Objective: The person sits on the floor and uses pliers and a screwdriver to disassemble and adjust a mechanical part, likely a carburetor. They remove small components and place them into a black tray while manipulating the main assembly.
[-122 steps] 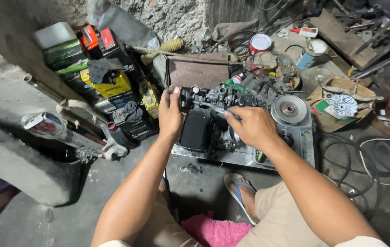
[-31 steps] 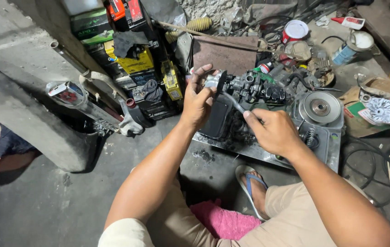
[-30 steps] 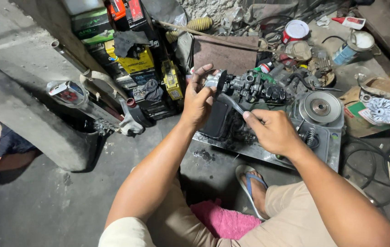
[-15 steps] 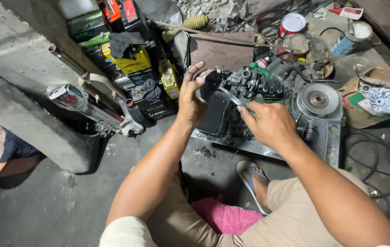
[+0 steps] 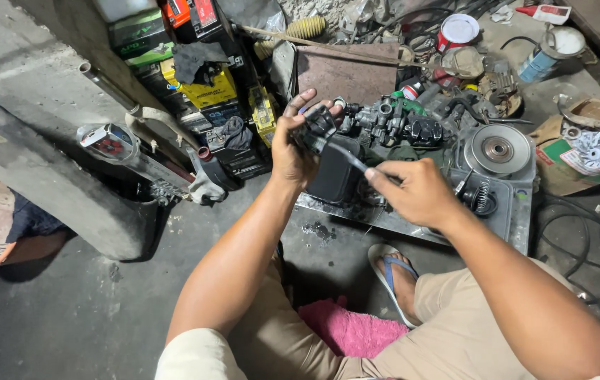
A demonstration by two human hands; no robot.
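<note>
A greasy black engine assembly lies on a metal tray on the concrete floor in front of me. My left hand grips a small black part at the assembly's left end, above a black box-shaped piece. My right hand holds a slim dark tool whose tip points up and left into the part in my left hand. A round silver pulley disc sits at the tray's right side, with a coil spring just below it.
Stacked black and yellow batteries stand at the back left. A chromed exhaust pipe lies beside a concrete ledge. A brown metal plate, cans, cardboard with a white fan and black cables crowd the rest. My sandalled foot rests below the tray.
My left hand has shifted its hold on the small black part, fingers now spread more. My right hand has drawn the tool slightly lower and right. The camera moved a little.
</note>
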